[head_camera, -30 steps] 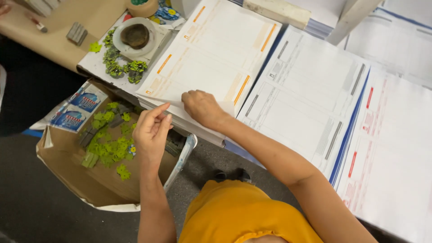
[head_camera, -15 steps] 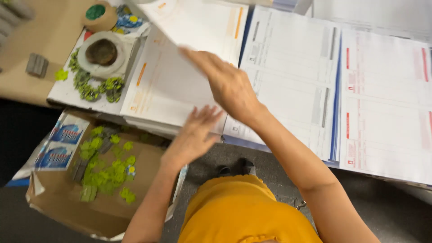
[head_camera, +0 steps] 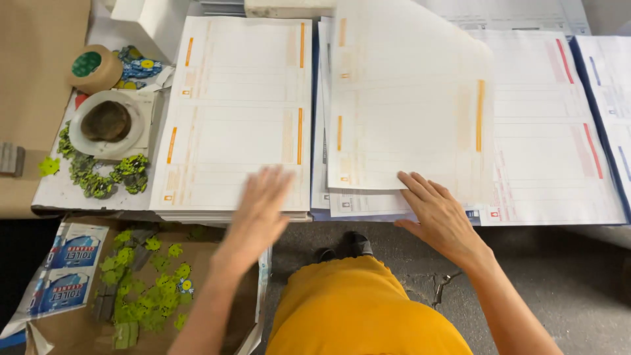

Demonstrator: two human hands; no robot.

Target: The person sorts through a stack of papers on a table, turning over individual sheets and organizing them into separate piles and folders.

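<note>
Resting open right hand (head_camera: 439,217) on lifted sheet (head_camera: 407,105); left hand (head_camera: 259,210) open over orange-marked stack (head_camera: 236,112); tape roll (head_camera: 94,68) nearby.

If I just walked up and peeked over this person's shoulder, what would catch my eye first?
Probably the big white printed sheets with orange bars spread across the table, with the right hand pressing down a loose sheet at centre. The left hand hovers, blurred, over the near edge of the left stack. At far left, a roll of tape and green bits in a cardboard box below.

Bright even light, soft shadows, left hand (head_camera: 257,209) motion-blurred, paper sheets (head_camera: 240,112) sharp
</note>
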